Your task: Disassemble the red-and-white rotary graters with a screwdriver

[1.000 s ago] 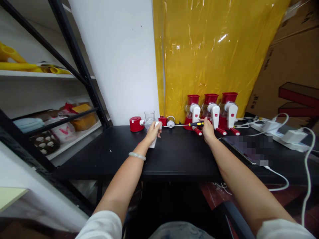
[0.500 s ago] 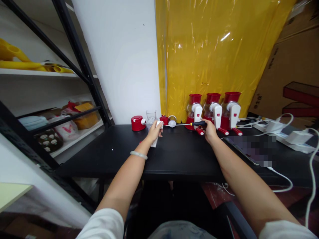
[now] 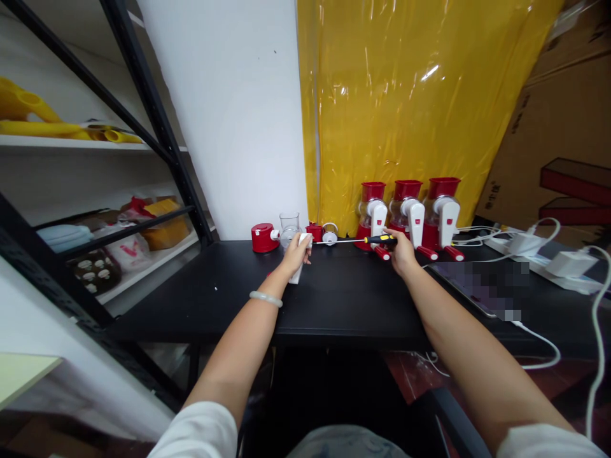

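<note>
One gripped screwdriver point(image 3: 377, 240), held white part point(image 3: 296, 275)

Held white piece point(image 3: 296, 275) — partly hidden

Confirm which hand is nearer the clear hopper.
Left. The left hand is just in front of the clear hopper; the right hand, on the screwdriver, is well off to the right.

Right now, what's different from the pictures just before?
The screwdriver has turned about its length in the right hand: half a second ago its handle looked mostly black, and now yellow shows along it again. Nothing was picked up or let go. The left hand still holds the white piece, and the three red-and-white machines stayed put.
</note>
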A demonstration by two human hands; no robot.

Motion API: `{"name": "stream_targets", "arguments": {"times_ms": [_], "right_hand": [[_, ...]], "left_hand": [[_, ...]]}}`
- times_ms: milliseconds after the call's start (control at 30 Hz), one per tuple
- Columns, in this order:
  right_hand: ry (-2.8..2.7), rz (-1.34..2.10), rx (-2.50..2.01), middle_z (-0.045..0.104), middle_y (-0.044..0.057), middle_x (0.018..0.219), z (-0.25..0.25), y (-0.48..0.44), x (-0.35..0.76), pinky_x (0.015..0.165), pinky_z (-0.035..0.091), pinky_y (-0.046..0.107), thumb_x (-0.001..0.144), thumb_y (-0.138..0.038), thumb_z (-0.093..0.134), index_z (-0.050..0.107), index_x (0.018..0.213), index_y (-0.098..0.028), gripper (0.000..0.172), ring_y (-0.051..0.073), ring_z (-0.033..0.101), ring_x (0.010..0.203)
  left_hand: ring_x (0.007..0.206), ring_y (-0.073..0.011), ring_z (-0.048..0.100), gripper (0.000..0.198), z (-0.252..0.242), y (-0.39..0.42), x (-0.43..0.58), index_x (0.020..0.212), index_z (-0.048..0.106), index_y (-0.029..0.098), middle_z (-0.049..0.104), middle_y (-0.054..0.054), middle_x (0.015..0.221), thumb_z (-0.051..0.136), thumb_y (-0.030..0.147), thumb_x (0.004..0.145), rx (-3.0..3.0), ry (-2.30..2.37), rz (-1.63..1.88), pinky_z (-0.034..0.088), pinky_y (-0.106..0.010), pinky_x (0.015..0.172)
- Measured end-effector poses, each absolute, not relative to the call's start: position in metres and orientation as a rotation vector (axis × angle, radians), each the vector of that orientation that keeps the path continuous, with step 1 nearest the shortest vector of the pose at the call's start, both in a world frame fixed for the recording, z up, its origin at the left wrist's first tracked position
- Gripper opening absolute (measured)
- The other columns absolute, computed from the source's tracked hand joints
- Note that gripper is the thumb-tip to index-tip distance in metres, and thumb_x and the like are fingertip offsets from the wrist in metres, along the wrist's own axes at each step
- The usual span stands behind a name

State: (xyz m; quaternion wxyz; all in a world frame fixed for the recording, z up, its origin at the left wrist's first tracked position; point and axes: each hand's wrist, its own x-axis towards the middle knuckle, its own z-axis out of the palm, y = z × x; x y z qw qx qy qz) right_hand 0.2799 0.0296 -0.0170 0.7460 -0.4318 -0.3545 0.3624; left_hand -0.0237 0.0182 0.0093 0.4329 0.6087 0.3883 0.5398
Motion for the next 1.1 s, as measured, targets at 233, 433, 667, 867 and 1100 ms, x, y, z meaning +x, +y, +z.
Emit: {"name": "stream_targets", "arguments": {"times_ms": [233,433,667,867,1100], "right_hand": [[-0.845,0.657,-1.027,0.065,0.002,0.076,-0.0173,0.0272,0.2812,0.050,0.041,0.023,0.078,-0.071,0.057,0.070,0.079,-0.020,0.053,0.011,0.054,0.059],[-0.770,0.720,-0.968,0.066,0.000,0.082,-0.0148,0.0271,0.2774,0.052,0.045,0.023,0.070,-0.052,0.069,0.070,0.081,-0.021,0.033,0.011,0.056,0.062],[-0.795,0.760,-1.014,0.062,0.001,0.069,-0.0158,0.0266,0.2817,0.045,0.039,0.024,0.079,-0.065,0.055,0.070,0.079,-0.021,0.047,0.011,0.051,0.052],[-0.812,0.724,-1.001,0.064,-0.001,0.074,-0.0152,0.0271,0.2792,0.046,0.041,0.022,0.071,-0.051,0.069,0.069,0.080,-0.021,0.032,0.010,0.052,0.055],[-0.793,0.847,-0.908,0.062,0.000,0.073,-0.0165,0.0284,0.2797,0.045,0.045,0.026,0.075,-0.058,0.062,0.065,0.087,-0.023,0.037,0.013,0.056,0.053]], "left_hand": [[0.034,-0.0057,0.040,0.044,0.0090,0.0187,-0.0233,0.093,0.048,0.022,0.052,0.010,0.054,0.064,0.062,0.083,1.512,0.964,1.344,0.043,-0.021,0.040],[0.033,-0.0063,0.039,0.045,0.0095,0.0174,-0.0230,0.094,0.047,0.022,0.052,0.010,0.054,0.063,0.063,0.082,1.539,0.949,1.332,0.043,-0.022,0.039],[0.033,-0.0064,0.039,0.045,0.0108,0.0169,-0.0231,0.094,0.048,0.022,0.052,0.010,0.054,0.063,0.062,0.082,1.533,0.958,1.340,0.045,-0.022,0.038],[0.034,-0.0064,0.039,0.046,0.0102,0.0162,-0.0236,0.094,0.048,0.022,0.052,0.010,0.054,0.063,0.063,0.082,1.533,0.960,1.347,0.045,-0.022,0.039],[0.034,-0.0060,0.040,0.045,0.0103,0.0159,-0.0232,0.093,0.049,0.022,0.052,0.010,0.055,0.064,0.063,0.082,1.517,0.968,1.321,0.043,-0.021,0.040]]}}
